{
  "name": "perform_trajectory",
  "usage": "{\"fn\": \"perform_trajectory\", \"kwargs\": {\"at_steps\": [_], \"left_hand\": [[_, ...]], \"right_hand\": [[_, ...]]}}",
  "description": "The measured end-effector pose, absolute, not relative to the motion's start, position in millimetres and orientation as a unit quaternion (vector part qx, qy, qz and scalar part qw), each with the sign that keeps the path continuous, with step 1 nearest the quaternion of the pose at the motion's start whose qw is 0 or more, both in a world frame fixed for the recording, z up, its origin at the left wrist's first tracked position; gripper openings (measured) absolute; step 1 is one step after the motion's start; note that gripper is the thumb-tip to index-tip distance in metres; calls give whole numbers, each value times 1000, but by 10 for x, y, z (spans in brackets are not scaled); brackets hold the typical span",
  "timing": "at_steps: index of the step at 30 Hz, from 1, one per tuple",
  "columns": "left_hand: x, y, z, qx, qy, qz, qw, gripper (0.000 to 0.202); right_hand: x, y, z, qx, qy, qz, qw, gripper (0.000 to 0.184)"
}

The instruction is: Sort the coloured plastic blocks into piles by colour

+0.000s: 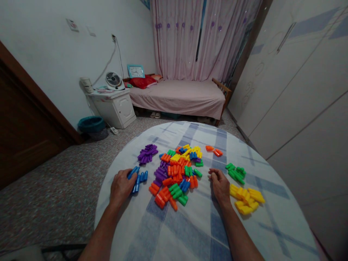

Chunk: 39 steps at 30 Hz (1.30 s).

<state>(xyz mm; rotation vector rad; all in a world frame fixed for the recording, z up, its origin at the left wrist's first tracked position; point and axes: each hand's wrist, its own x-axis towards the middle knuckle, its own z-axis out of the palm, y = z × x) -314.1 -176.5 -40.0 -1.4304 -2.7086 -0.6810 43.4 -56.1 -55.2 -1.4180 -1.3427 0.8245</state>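
Note:
My left hand (122,184) is closed, its thumb and fingers round a blue plastic building piece (133,171) above a small group of blue pieces (137,185). My right hand (220,186) rests at the right of the mixed pile, fingers curled and thumb pressed against them; whether anything is inside is hidden. The mixed pile (176,170) of orange, green, purple, yellow and blue tube-shaped pieces lies between my hands. Purple pieces (147,154) are grouped at the far left. Right of my right hand lie green pieces (236,173) and yellow pieces (246,199). Several orange pieces (217,152) lie beyond it.
A round table with a checked cloth (187,232) carries the pieces. Beyond it stand a bed (179,92), a white cabinet (116,108) with a fan (114,80), and a teal-rimmed bin (91,124). A wardrobe (301,90) is on the right.

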Motion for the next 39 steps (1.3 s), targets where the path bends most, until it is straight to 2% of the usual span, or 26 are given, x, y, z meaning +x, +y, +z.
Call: {"fn": "perform_trajectory", "kwargs": {"at_steps": [3,5,8,11,18,26,28,33,36,39], "left_hand": [[-3113,-1767,-439,-461,-854,-239,11,44],[-3084,-1763,-429,-468,-842,-263,54,43],[-2977,-1746,-365,-507,-790,-312,143,36],[-2793,-1694,-292,-594,-716,-334,152,26],[-2552,-1447,-338,-702,-657,-274,24,28],[-2493,-1321,-186,-725,-660,-135,-143,54],[-2491,-1316,-147,-721,-659,-142,-159,52],[-2579,-1304,-165,-720,-643,-194,-175,26],[-2628,-1302,-189,-716,-643,-198,-186,28],[-2649,-1297,-191,-719,-636,-201,-197,19]], "right_hand": [[436,-558,-557,-584,-554,338,487,32],[433,-562,-554,-582,-555,337,489,32],[429,-566,-551,-580,-562,333,487,32],[432,-556,-568,-582,-568,329,480,33],[447,-537,-596,-581,-571,330,477,33],[421,-561,-554,-585,-575,322,473,33],[423,-561,-560,-587,-573,322,473,33],[432,-556,-584,-584,-574,328,471,34],[431,-555,-591,-584,-573,328,473,33],[430,-555,-593,-584,-575,331,468,33]]}}
